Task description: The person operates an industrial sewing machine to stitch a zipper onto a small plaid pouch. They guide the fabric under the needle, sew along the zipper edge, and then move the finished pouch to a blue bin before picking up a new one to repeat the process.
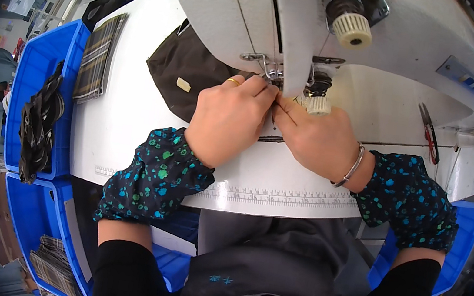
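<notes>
Left hand [230, 119] flat, fingers pressing dark brown fabric [189, 79] on counter [124, 125]; right hand [312, 138] pinched, fingertips meeting left's just below needle [279, 84]; held item too small to tell; fabric trails up-left from left hand, nearer it

We cannot see the needle: the sewing machine [305, 17] head and our fingertips [272, 95] hide it. Our left hand [230, 119] covers part of the dark cloth [184, 70]. The machine's top is cut off by the picture's edge.
</notes>
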A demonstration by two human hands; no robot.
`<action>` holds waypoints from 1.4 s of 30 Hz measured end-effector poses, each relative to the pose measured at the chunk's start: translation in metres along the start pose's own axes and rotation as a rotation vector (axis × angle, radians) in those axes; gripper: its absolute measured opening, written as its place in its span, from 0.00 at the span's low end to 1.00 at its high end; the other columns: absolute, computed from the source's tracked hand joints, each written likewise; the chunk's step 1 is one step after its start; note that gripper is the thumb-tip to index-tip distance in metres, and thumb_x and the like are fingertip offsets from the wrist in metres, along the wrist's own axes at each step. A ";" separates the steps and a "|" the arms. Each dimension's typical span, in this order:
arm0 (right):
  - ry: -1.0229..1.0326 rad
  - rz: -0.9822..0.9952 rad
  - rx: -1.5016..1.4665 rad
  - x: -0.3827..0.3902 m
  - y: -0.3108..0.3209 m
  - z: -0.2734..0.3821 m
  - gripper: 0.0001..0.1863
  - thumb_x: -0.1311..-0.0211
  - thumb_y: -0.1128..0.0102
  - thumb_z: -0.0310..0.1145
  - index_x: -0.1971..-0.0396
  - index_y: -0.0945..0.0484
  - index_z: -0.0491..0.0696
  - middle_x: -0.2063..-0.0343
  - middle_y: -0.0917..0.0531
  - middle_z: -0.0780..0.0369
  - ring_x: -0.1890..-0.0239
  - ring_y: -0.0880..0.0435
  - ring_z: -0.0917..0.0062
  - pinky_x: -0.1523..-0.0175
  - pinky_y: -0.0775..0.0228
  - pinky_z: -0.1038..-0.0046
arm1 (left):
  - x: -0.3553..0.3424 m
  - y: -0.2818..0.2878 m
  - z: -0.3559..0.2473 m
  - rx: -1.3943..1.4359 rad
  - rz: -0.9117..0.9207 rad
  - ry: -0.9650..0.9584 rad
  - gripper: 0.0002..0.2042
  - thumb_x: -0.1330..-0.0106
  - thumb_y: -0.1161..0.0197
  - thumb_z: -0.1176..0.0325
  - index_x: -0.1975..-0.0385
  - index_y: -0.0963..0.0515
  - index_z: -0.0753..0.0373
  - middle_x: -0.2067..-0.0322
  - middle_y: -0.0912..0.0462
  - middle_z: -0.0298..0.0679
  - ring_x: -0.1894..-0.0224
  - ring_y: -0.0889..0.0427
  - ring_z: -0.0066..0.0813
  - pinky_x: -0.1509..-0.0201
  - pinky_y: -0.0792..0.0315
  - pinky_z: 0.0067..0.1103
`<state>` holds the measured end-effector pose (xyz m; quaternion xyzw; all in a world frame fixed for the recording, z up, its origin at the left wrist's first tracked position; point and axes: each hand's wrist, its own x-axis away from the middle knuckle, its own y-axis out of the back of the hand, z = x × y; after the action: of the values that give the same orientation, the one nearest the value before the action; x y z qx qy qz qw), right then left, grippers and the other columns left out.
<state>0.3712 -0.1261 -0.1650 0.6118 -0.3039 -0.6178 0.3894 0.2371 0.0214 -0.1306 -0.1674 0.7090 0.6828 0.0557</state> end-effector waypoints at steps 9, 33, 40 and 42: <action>0.074 -0.089 -0.018 0.001 0.006 0.007 0.05 0.46 0.38 0.30 0.70 0.22 0.47 0.69 0.19 0.64 0.76 0.16 0.77 0.75 0.26 0.72 | 0.002 0.016 0.015 0.203 0.030 -0.086 0.14 0.39 0.34 0.74 0.53 0.16 0.59 0.54 0.12 0.37 0.57 0.14 0.45 0.57 0.19 0.33; 0.063 -0.012 -0.033 0.001 0.005 -0.001 0.04 0.48 0.38 0.29 0.73 0.22 0.47 0.78 0.22 0.65 0.78 0.16 0.74 0.75 0.26 0.72 | 0.011 0.020 -0.003 -0.072 0.046 0.015 0.26 0.44 0.35 0.75 0.42 0.22 0.58 0.50 0.14 0.40 0.56 0.13 0.43 0.50 0.23 0.33; 0.072 -0.001 -0.036 0.001 0.005 -0.001 0.05 0.49 0.37 0.30 0.73 0.22 0.46 0.79 0.23 0.64 0.80 0.18 0.74 0.75 0.27 0.72 | 0.004 0.021 0.027 -0.081 -0.006 -0.068 0.21 0.50 0.33 0.79 0.53 0.15 0.55 0.62 0.14 0.37 0.61 0.15 0.41 0.58 0.24 0.32; 0.084 -0.002 -0.010 0.000 0.006 -0.001 0.05 0.49 0.37 0.30 0.73 0.22 0.46 0.79 0.23 0.64 0.80 0.18 0.74 0.75 0.27 0.71 | 0.003 0.015 0.032 -0.178 -0.163 -0.180 0.20 0.52 0.33 0.78 0.57 0.14 0.55 0.63 0.14 0.37 0.62 0.15 0.38 0.62 0.24 0.31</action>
<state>0.3725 -0.1289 -0.1599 0.6358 -0.2835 -0.5934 0.4040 0.2248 0.0523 -0.1192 -0.1668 0.6218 0.7484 0.1594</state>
